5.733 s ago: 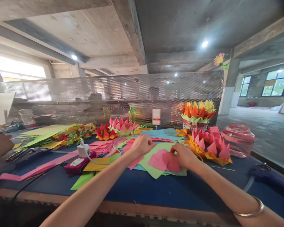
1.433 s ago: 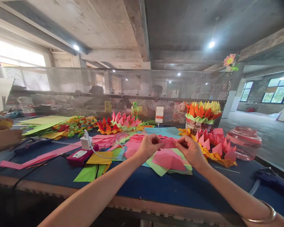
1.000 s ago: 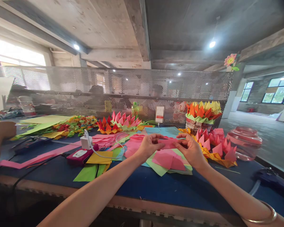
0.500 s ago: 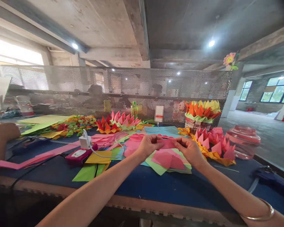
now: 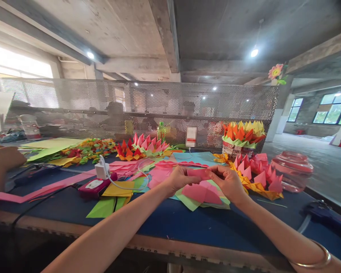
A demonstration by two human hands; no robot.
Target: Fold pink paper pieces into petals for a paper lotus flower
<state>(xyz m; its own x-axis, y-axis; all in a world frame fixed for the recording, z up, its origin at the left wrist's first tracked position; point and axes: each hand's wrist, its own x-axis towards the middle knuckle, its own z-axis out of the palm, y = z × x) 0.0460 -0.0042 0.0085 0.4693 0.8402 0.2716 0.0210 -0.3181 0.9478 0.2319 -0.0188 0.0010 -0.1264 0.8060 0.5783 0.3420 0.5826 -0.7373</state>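
Observation:
A small folded piece of pink paper point(image 5: 197, 173) is stretched between my two hands. My left hand point(image 5: 179, 179) pinches its left end, with the thumb along the lower edge. At the other end, the fingers of my right hand point(image 5: 225, 179) are closed on it. Below it lies a stack of pink sheets point(image 5: 203, 192) over pale green paper point(image 5: 190, 201). Just right of my right hand stand pink folded petals point(image 5: 260, 177) with orange ones point(image 5: 261, 188) under them.
Behind is a perforated metal screen point(image 5: 159, 98). A paper-petal basket point(image 5: 241, 140) and a clear pink jar point(image 5: 292, 170) stand right. A purple power socket point(image 5: 94, 187) with a white charger point(image 5: 101, 168) sits left. Glue guns point(image 5: 326, 216) lie near the edge. Another person's arm point(image 5: 2, 163) reaches in left.
My left fingers have shifted a little along the pink paper, and its face is tilted differently. Both hands stay in about the same place.

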